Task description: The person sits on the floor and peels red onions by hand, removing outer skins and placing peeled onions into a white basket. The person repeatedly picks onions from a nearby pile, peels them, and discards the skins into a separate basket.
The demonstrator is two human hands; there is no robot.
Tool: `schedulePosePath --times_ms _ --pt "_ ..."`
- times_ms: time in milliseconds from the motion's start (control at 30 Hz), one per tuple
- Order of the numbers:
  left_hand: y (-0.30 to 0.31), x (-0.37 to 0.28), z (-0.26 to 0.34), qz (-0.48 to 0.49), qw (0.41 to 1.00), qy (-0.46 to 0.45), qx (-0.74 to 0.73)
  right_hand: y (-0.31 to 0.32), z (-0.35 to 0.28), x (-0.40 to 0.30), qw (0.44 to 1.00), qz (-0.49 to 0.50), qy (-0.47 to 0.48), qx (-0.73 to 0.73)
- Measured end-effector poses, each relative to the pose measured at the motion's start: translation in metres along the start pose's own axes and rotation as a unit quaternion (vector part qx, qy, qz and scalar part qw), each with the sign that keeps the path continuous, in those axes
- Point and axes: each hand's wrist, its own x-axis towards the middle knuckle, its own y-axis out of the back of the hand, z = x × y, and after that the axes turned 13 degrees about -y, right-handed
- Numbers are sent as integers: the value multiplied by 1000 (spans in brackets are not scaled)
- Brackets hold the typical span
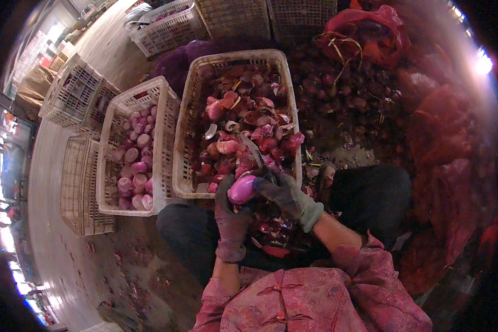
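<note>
My left hand [231, 216], in a work glove, holds a peeled purple onion [241, 190] over the near rim of a plastic crate [291, 103]. A knife with a curved blade [253, 150] is gripped in my gloved right hand [284, 195], its blade pointing away over the crate. The fingers of that hand touch the onion's right side. Loose onion skins and trimmings [232, 145] fill the crate beneath the blade. To its left, a second plastic crate [162, 124] contains several peeled onions [139, 167].
Unpeeled onions [344, 89] lie heaped on the floor at the right, beside red mesh sacks [444, 124]. More crates stand at the left [81, 186] and far side [170, 29]. Skin scraps litter the floor [137, 265] at lower left.
</note>
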Motion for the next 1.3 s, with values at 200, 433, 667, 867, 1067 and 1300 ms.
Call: schedulePosePath --times_ms 200,433,667,867,1067,1300 --pt "4 3 -7 -34 961 -151 229 -12 -1 -4 971 -56 -29 230" --pt "15 2 -9 -63 957 -142 244 -19 -42 -26 999 -7 -38 -23" --pt "22 3 -4 -78 962 -122 233 -26 -11 -25 998 49 5 -46" --pt "20 2 2 -82 966 -94 225 -30 -10 -32 996 -71 -57 10" --pt "23 -1 -3 -87 961 -127 231 -29 -48 -46 980 -48 -128 -147" --pt "20 -1 2 -34 995 19 89 -2 20 -12 995 -60 -42 -68"
